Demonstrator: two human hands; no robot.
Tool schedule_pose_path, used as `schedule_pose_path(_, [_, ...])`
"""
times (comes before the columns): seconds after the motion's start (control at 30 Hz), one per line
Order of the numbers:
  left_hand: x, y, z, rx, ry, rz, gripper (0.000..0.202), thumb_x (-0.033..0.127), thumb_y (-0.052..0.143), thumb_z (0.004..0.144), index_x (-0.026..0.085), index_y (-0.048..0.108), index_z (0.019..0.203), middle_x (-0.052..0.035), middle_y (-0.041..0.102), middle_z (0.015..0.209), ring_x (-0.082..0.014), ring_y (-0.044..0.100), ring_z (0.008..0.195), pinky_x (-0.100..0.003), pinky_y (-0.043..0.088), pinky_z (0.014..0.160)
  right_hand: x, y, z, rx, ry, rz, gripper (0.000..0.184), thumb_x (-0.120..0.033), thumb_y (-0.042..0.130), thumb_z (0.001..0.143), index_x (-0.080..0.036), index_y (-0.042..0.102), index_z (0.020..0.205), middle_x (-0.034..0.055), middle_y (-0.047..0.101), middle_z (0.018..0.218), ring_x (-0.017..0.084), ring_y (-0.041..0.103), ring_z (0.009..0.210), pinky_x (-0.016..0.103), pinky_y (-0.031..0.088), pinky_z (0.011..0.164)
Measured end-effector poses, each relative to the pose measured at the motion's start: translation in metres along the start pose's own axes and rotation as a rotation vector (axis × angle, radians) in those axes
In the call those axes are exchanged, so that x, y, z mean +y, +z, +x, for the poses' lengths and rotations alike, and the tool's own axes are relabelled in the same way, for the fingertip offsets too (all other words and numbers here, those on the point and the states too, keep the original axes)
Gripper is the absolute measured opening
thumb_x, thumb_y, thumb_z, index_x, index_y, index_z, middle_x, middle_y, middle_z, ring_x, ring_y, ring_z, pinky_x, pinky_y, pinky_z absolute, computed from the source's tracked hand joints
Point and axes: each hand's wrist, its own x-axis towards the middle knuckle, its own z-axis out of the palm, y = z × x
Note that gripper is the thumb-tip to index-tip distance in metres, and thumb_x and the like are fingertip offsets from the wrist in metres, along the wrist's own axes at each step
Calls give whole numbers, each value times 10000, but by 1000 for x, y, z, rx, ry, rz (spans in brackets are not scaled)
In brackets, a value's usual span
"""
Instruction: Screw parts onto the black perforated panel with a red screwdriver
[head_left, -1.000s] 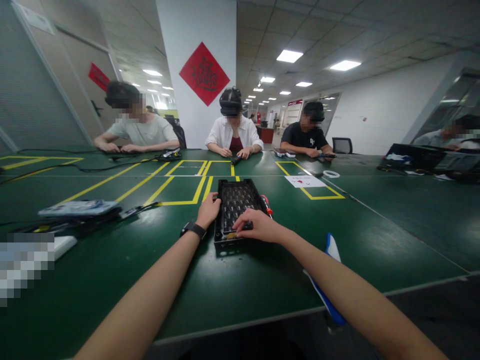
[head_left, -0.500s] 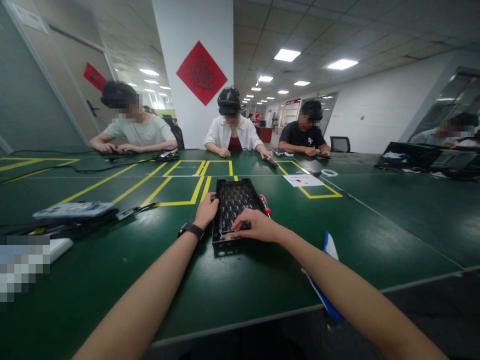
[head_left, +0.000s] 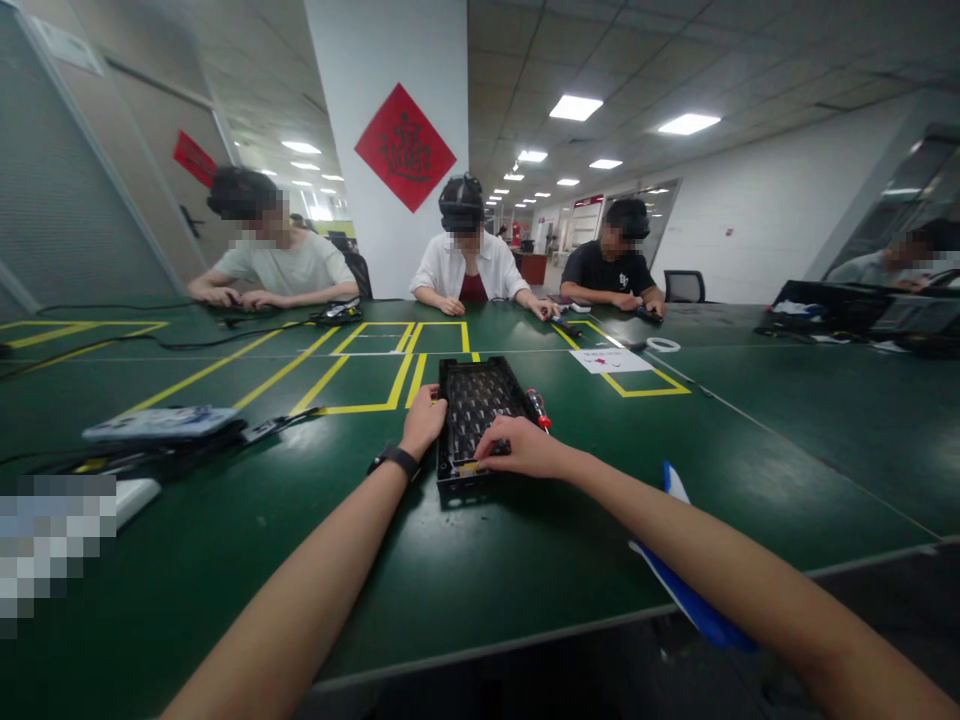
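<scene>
A black case (head_left: 480, 484) lies on the green table in front of me, with rows of small metal bits (head_left: 472, 400) inside. My left hand (head_left: 424, 420) holds the case by its left edge, the fingers hidden behind the rim. Over the case's near right part, my right hand (head_left: 521, 447) is closed in a pinch; what is between its fingertips is too small to make out. Just left of those fingertips sits a small yellowish piece (head_left: 468, 467) at the near end of the case. Against the right side rests a red-and-black screwdriver (head_left: 538, 410).
A blue-and-white object (head_left: 694, 600) lies by the near edge under my right forearm. To the left are a light-blue device (head_left: 159, 423) and cables. A paper sheet (head_left: 611, 361) and a white ring (head_left: 662, 345) lie beyond the case. Several people sit across the table.
My right fingertips have lowered slightly towards the near end of the case. My left hand still holds the edge. The whole view has shifted a little.
</scene>
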Motion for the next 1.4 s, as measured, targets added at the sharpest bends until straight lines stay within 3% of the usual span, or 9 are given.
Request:
schedule_pose_path(0.23, [-3, 0, 1, 6, -24, -8, 471, 211, 417, 730, 176, 446, 1198, -88, 577, 1133, -210, 548, 1035, -367, 410, 908, 4, -7, 17, -190, 55, 90, 183, -285, 650, 718, -149, 697, 831, 37, 691, 799, 129, 613, 754, 233, 441, 722])
schedule_pose_path(0.43, [-2, -1, 0, 2, -15, -5, 413, 212, 414, 732, 182, 492, 1137, -85, 574, 1145, -204, 533, 1064, -346, 401, 922, 14, -5, 28, -352, 169, 258, 229, -279, 675, 672, -128, 689, 844, 38, 695, 780, 120, 637, 693, 202, 468, 627])
schedule_pose_path(0.67, [-6, -2, 0, 9, -37, -10, 510, 221, 437, 727, 183, 399, 1234, -93, 572, 1142, -220, 546, 1038, -370, 415, 902, 9, -4, 16, -230, 98, 242, 228, -262, 652, 703, -129, 693, 883, 53, 690, 848, 132, 624, 786, 234, 464, 735])
schedule_pose_path(0.83, [-5, -2, 1, 3, -50, -18, 497, 205, 445, 719, 188, 417, 1215, -84, 575, 1141, -218, 545, 1042, -371, 412, 909, 5, -3, 10, -162, 107, 224, 223, -274, 653, 702, -140, 700, 874, 45, 685, 842, 129, 612, 780, 248, 455, 758])
schedule_pose_path(1.17, [2, -5, -1, -38, -92, 30, 498, 242, 426, 750, 193, 394, 1244, -92, 575, 1164, -236, 546, 1056, -373, 410, 898, 11, -4, 24, -281, 147, 280, 230, -287, 685, 664, -134, 695, 835, 36, 687, 788, 123, 623, 720, 222, 461, 680])
schedule_pose_path(1.4, [1, -6, 2, -84, -71, 48, 430, 267, 411, 776, 203, 451, 1200, -93, 608, 1128, -259, 555, 1048, -409, 385, 911, 9, -3, 13, -172, 92, 225, 228, -307, 662, 693, -137, 701, 840, 37, 688, 802, 130, 613, 746, 237, 449, 721])
